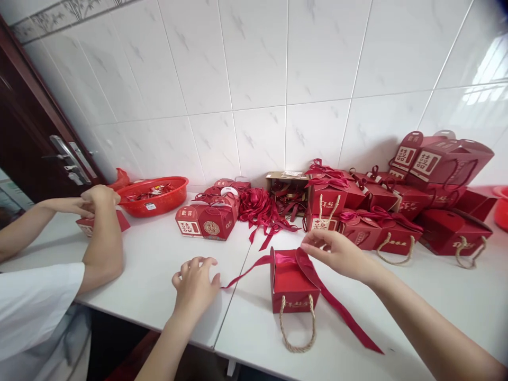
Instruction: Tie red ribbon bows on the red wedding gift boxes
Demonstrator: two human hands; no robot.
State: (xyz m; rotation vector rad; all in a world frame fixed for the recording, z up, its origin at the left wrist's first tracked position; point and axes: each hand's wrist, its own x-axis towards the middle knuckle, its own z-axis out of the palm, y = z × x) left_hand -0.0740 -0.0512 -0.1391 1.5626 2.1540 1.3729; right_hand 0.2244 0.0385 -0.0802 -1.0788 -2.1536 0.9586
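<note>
A small red gift box (296, 286) stands on the white table in front of me, a rope handle (299, 346) hanging from its near side. Dark red ribbon (349, 317) runs through the box top, one tail trailing right across the table and the other stretching left. My right hand (327, 251) has thumb and fingertips closed on the raised right flap of the box. To the left, my left hand (196, 286) hovers over the table with fingers apart and bent, its thumb close to the tip of the left ribbon tail.
Many red boxes (400, 227) are stacked at the right along the tiled wall. A heap of ribbons (260, 209), a cardboard box (288, 198) and more gift boxes (208, 219) lie behind. At left, a co-worker's hands (97, 201) handle a box beside a red basin (166, 198).
</note>
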